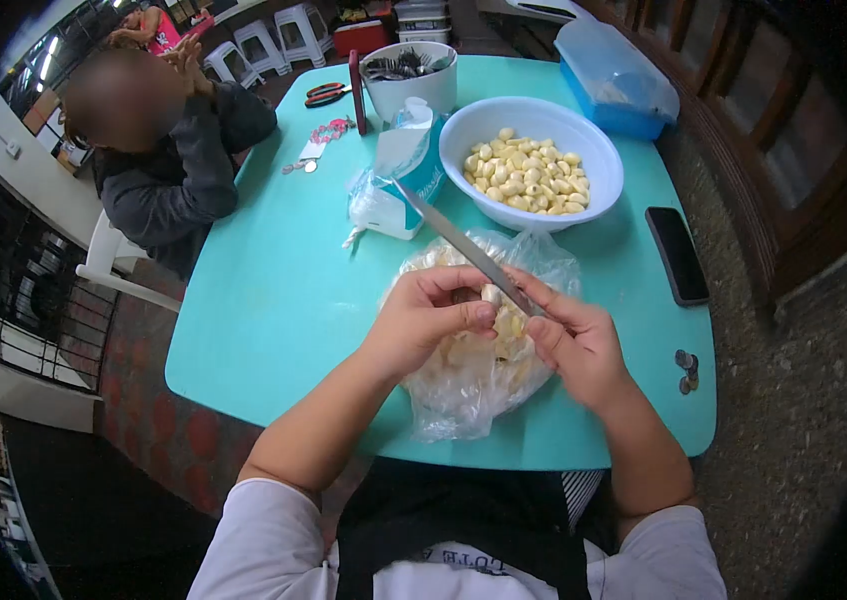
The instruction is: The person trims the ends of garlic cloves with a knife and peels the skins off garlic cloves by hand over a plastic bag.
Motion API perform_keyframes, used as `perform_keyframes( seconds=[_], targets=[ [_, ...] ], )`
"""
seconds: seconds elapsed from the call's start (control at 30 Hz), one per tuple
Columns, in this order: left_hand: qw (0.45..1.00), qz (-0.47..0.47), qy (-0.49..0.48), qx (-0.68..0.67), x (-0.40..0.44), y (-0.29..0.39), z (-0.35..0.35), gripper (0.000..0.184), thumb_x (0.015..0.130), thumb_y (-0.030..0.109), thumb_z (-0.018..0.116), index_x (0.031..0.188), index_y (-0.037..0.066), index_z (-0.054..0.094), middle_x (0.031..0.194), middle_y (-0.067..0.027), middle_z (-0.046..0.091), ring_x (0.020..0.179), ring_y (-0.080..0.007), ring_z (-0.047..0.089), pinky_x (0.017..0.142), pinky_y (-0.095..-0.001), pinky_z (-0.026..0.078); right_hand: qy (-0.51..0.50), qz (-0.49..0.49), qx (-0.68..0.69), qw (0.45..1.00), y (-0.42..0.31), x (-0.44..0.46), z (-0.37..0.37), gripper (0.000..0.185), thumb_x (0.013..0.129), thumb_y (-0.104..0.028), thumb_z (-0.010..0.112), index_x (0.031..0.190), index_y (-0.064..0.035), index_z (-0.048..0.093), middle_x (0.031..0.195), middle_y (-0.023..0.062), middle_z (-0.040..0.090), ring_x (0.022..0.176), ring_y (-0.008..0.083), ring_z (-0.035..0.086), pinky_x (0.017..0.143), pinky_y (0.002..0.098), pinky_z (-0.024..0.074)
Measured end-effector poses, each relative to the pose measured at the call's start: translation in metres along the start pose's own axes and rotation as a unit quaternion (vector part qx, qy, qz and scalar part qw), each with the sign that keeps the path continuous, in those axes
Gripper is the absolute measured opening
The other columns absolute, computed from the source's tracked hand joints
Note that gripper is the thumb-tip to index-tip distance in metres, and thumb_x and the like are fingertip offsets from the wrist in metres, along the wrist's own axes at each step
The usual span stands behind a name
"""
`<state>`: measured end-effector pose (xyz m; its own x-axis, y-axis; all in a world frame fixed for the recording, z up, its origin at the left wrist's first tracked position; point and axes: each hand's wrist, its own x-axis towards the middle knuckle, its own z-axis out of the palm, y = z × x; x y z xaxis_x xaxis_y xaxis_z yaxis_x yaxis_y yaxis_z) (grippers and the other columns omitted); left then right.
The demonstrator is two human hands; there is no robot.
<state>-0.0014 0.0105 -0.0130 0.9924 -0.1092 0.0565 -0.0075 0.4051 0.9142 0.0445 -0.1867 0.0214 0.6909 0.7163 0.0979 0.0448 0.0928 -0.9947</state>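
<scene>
Seemingly a garlic clove (pixel 490 294) sits pinched in left hand (pixel 430 315), right hand (pixel 579 340) gripping knife (pixel 465 246).

I read an eatery or home dining area, can't tell which | utensil tub (pixel 435 92) at table's (pixel 263 290) far edge | white plastic stools (pixel 295 16) beyond

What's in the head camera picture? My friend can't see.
The left hand holds a whitish garlic clove and the right hand a long metal knife, above a clear plastic bag on a turquoise table; beyond sits a round pale-blue bowl of peeled cloves.
</scene>
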Motion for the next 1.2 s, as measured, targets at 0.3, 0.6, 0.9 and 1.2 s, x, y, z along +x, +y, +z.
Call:
perform_keyframes(
  seconds=[0.3, 0.6, 0.9, 1.2],
  targets=[
    [0.997, 0.057, 0.017, -0.040, 0.006, 0.002, 0.008, 0.043, 0.075, -0.004, 0.065, 0.112, 0.001, 0.044, 0.090, -0.0064, 0.057, 0.079, -0.0134, 0.058, 0.072, -0.0276, 0.052, 0.005, -0.030, 0.005, 1.000, 0.002, 0.002, -0.002, 0.041, 0.088, -0.009, 0.054, 0.126, 0.0036, 0.046, 0.122, 0.0125, 0.053, 0.112, 0.0143, 0.048, 0.096, 0.0277, 0.0361],
    [0.998, 0.058, -0.025, -0.030, -0.001, 0.002, 0.013, 0.050, 0.069, -0.007, 0.069, 0.112, 0.001, 0.045, 0.089, -0.0067, 0.057, 0.082, -0.0151, 0.058, 0.071, -0.0307, 0.053, 0.053, -0.011, 0.012, 0.998, 0.004, 0.004, -0.016, 0.042, 0.089, -0.013, 0.054, 0.129, -0.0037, 0.046, 0.076, -0.0034, 0.052, 0.057, 0.0004, 0.037, 0.049, 0.0166, 0.0310],
    [0.997, -0.016, -0.025, -0.075, -0.005, 0.003, 0.017, 0.037, 0.079, 0.003, 0.063, 0.112, 0.000, 0.047, 0.095, -0.0076, 0.057, 0.082, -0.0151, 0.058, 0.073, -0.0291, 0.051, 0.040, 0.085, -0.034, 0.995, -0.001, 0.005, -0.011, 0.042, 0.087, -0.018, 0.058, 0.125, -0.0017, 0.050, 0.064, -0.0069, 0.048, 0.050, 0.0004, 0.036, 0.044, 0.0165, 0.0281],
    [0.993, -0.082, -0.020, -0.079, -0.013, 0.004, 0.028, 0.038, 0.080, 0.005, 0.063, 0.116, -0.002, 0.050, 0.097, -0.0082, 0.059, 0.085, -0.0136, 0.058, 0.079, -0.0288, 0.050, 0.051, 0.144, -0.068, 0.986, 0.001, 0.006, -0.012, 0.047, 0.084, -0.023, 0.063, 0.123, 0.0003, 0.050, 0.058, -0.0022, 0.053, 0.046, 0.0030, 0.045, 0.041, 0.0181, 0.0338]
  ],
)
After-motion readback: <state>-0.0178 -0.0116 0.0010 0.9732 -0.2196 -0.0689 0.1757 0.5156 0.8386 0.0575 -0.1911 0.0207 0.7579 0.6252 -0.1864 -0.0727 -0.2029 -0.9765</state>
